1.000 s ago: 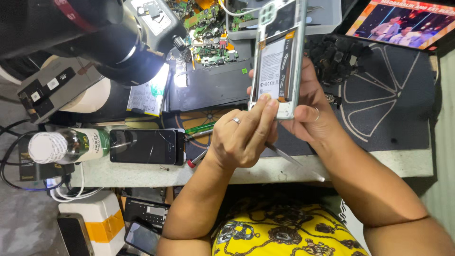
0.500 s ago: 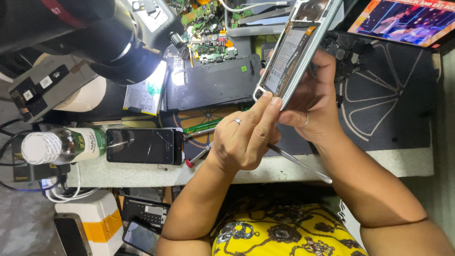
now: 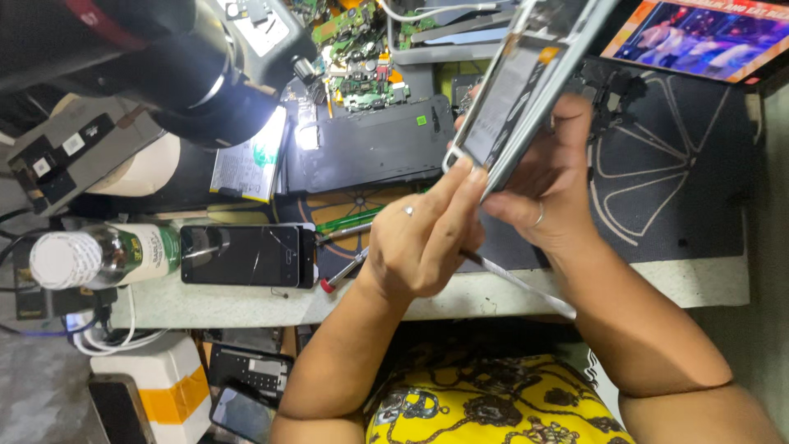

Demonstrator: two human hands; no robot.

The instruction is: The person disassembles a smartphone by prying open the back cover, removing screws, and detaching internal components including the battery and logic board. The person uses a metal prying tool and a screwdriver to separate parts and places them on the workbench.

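Overhead, both hands grip opened phone, tilted.

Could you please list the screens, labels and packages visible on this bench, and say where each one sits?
Opened phone: held up by left hand and right hand, silver frame.
Dark phone: flat at bench edge, black screen.
Bright screen: top right, colourful picture.
Bottle: lying left, white cap, green-and-white label.
Flat packet: under the lamp, white and green.

One head-worn view, looking steeply down.
It sits close above the tabletop, facing its cluttered far edge; the person's lap fills the bottom.
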